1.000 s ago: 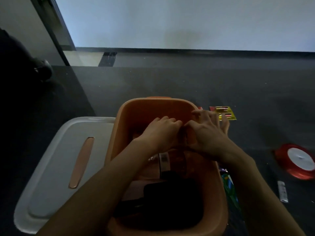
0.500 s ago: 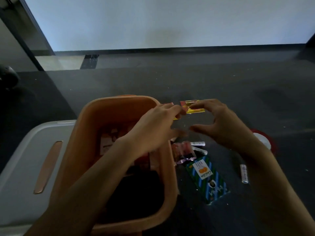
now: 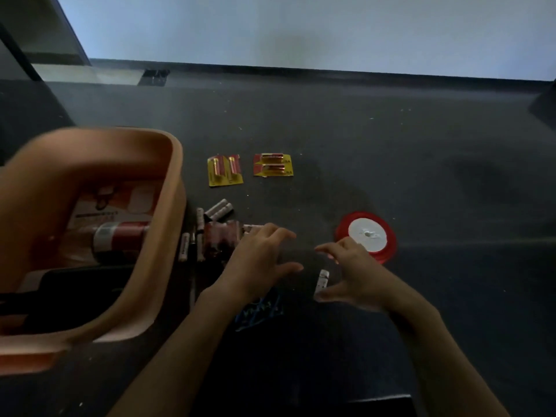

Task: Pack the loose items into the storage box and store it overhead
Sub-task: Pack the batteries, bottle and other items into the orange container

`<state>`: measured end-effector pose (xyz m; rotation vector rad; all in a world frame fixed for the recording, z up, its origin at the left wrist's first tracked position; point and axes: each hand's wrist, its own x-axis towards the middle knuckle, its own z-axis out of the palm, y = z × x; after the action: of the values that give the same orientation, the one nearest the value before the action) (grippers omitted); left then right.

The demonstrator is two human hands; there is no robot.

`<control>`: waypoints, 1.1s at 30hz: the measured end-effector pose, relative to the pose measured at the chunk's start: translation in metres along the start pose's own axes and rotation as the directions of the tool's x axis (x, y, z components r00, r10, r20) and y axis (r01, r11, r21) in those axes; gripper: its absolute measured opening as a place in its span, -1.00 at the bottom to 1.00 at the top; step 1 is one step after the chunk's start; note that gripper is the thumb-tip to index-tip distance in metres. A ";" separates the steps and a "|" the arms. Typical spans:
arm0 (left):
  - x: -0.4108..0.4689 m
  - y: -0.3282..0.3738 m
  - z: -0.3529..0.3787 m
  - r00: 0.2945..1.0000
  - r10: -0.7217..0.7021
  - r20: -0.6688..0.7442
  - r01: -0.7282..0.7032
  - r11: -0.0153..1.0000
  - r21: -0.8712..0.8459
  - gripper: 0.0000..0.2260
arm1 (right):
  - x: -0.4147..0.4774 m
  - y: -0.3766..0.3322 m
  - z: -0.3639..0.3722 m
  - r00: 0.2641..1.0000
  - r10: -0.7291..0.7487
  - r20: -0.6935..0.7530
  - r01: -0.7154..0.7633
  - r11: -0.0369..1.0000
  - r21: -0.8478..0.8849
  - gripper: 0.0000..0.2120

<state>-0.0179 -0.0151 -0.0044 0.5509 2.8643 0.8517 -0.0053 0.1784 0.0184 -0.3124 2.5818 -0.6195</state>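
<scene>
At seven o'clock from the ribbon spool [image 3: 367, 236], a battery [image 3: 322, 279] is lying loose, the open, empty right hand [image 3: 358, 275] and left hand [image 3: 255, 263] risking knocking it rolling.

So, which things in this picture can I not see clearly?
Head view only:
Box: left side cut off by the frame edge and blurred; its dark contents cannot be identified.
Blue-printed packet: partly hidden by the left hand and wrist, and very dark.
Ribbon spool: near edge covered by the right hand.
Battery packs: print too small to read.
</scene>
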 end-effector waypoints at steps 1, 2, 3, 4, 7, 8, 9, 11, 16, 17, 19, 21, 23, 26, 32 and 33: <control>0.000 -0.003 0.006 0.998 -0.038 -0.050 0.039 0.999 0.027 -0.51 | 0.000 0.004 0.005 1.000 0.006 0.022 -0.006 1.000 -0.011 -0.24; 0.000 -0.005 0.009 0.992 -0.081 -0.099 0.086 0.995 0.048 -0.49 | 0.000 0.007 0.010 0.999 0.000 0.035 0.001 0.999 -0.033 -0.22; 0.002 -0.008 0.011 0.982 -0.125 -0.142 0.134 0.990 0.054 -0.48 | 0.001 0.010 0.015 0.999 -0.015 0.041 0.017 0.999 -0.051 -0.22; 0.005 -0.011 0.012 0.970 -0.167 -0.175 0.180 0.982 0.058 -0.47 | 0.003 0.012 0.019 0.998 -0.037 0.042 0.039 0.998 -0.043 -0.23; 0.017 -0.018 0.012 0.935 -0.284 -0.212 0.326 0.925 0.197 -0.45 | 0.011 0.015 0.026 0.996 -0.082 0.033 0.078 0.990 0.117 -0.30; 0.021 -0.020 0.012 0.920 -0.325 -0.218 0.375 0.890 0.260 -0.44 | 0.015 0.017 0.025 0.995 -0.095 0.026 0.089 0.984 0.156 -0.32; 0.024 -0.020 0.012 0.906 -0.361 -0.220 0.416 0.855 0.310 -0.42 | 0.018 0.018 0.023 0.994 -0.108 0.009 0.104 0.978 0.181 -0.33; 0.030 -0.022 0.010 0.888 -0.412 -0.204 0.460 0.799 0.388 -0.38 | 0.027 0.019 0.019 0.991 -0.129 -0.043 0.135 0.970 0.200 -0.36; 0.042 -0.028 0.005 0.880 -0.457 -0.127 0.464 0.775 0.429 -0.47 | 0.049 0.017 0.010 0.981 -0.151 -0.124 0.173 0.967 0.186 -0.43; 0.044 -0.028 0.005 0.894 -0.433 -0.114 0.443 0.822 0.358 -0.53 | 0.054 0.017 0.009 0.980 -0.150 -0.130 0.173 0.967 0.190 -0.44; 0.044 -0.027 0.008 0.931 -0.355 -0.089 0.366 0.899 0.242 -0.57 | 0.060 0.017 0.006 0.980 -0.146 -0.133 0.170 0.966 0.194 -0.44; 0.046 -0.026 0.010 0.966 -0.253 -0.052 0.258 0.945 0.201 -0.57 | 0.065 0.016 0.003 0.982 -0.135 -0.135 0.159 0.970 0.186 -0.44; 0.050 -0.026 0.010 0.987 -0.158 -0.004 0.157 0.975 0.157 -0.67 | 0.070 0.016 0.000 0.986 -0.119 -0.120 0.138 0.977 0.161 -0.43; 0.059 -0.027 0.002 0.991 -0.075 0.108 0.060 0.989 0.135 -0.81 | 0.076 0.017 -0.007 0.993 -0.084 -0.089 0.095 0.987 0.129 -0.41; 0.065 -0.025 -0.002 0.969 -0.098 0.229 0.080 0.993 0.090 -0.55 | 0.081 0.018 -0.013 0.996 -0.070 -0.060 0.079 0.983 0.166 -0.47; 0.064 -0.025 -0.001 0.961 -0.132 0.241 0.115 0.990 0.084 -0.46 | 0.082 0.018 -0.013 0.995 -0.074 -0.060 0.083 0.982 0.169 -0.47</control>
<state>-0.0853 -0.0119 -0.0171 0.4439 2.6755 0.6190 -0.0843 0.1726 -0.0112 -0.3457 2.5551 -0.8841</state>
